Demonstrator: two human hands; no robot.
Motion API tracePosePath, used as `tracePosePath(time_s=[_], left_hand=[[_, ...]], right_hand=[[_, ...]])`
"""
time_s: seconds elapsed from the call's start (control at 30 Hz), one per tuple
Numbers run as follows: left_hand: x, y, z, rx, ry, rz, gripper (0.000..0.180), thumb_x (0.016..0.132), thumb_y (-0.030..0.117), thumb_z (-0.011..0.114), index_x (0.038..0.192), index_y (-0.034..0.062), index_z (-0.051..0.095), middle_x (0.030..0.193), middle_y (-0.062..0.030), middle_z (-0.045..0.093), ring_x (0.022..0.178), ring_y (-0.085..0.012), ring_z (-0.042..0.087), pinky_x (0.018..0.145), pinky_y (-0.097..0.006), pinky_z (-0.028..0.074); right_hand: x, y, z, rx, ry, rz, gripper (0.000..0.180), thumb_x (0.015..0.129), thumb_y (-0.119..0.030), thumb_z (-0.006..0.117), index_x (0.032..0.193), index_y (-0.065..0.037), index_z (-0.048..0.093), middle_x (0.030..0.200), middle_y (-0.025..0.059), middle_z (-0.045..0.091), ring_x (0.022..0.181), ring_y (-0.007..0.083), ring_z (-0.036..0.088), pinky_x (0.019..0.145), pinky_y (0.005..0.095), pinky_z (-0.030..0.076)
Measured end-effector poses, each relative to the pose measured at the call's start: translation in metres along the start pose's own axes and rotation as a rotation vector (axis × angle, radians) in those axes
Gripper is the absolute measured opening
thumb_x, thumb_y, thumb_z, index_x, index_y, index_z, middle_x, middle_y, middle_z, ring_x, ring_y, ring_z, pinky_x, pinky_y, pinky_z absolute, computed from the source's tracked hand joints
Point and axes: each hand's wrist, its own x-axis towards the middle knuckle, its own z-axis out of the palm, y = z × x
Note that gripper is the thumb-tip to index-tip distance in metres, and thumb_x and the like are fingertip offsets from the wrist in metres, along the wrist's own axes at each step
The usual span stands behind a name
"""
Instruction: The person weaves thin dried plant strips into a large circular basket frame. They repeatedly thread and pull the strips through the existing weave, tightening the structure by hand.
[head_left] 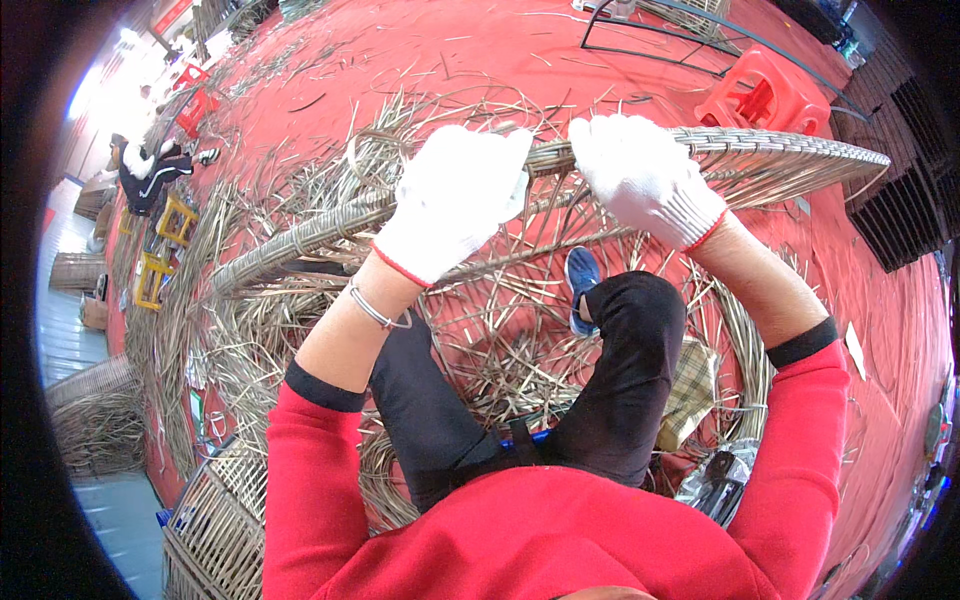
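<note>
A long, curved piece of wicker weaving (780,147) stretches across in front of me, its thick wrapped rim uppermost and loose strands hanging below. My left hand (460,195), in a white knit glove with a red cuff edge, is closed around the rim left of the middle. Close by, my right hand (645,180), gloved the same way, closes on the rim too. A short stretch of bare rim shows between the two hands. Both sets of fingertips are partly hidden behind the rim and gloves.
Loose wicker strips (270,340) lie scattered over the red floor covering (400,60). A red plastic stool (765,90) and a dark metal frame (650,45) stand at the far right. A slatted basket (225,520) is at my lower left. Another person (150,170) sits at the far left.
</note>
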Motion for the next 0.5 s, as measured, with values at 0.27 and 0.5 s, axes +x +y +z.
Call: tracePosePath(time_s=[0.27, 0.5], left_hand=[[0.002, -0.001, -0.001, -0.067, -0.122, -0.031, 0.042, 0.082, 0.011, 0.073, 0.124, 0.0047, 0.067, 0.083, -0.0084, 0.068, 0.074, -0.0292, 0.064, 0.071, -0.041, 0.053], [-0.001, 0.029, -0.011, 0.028, 0.183, 0.06, 0.042, 0.083, 0.023, 0.076, 0.122, 0.0089, 0.07, 0.105, -0.0095, 0.072, 0.103, -0.0265, 0.067, 0.103, -0.047, 0.047]], right_hand=[[-0.017, 0.014, 0.001, 0.1, 0.123, -0.05, 0.02, 0.095, -0.017, 0.059, 0.11, -0.004, 0.064, 0.093, 0.0153, 0.071, 0.087, 0.0327, 0.071, 0.076, 0.0439, 0.057], [-0.094, 0.065, -0.012, 0.136, 0.016, 0.054, 0.046, 0.093, -0.014, 0.066, 0.137, -0.002, 0.058, 0.123, 0.0179, 0.069, 0.111, 0.0366, 0.066, 0.096, 0.0454, 0.053]])
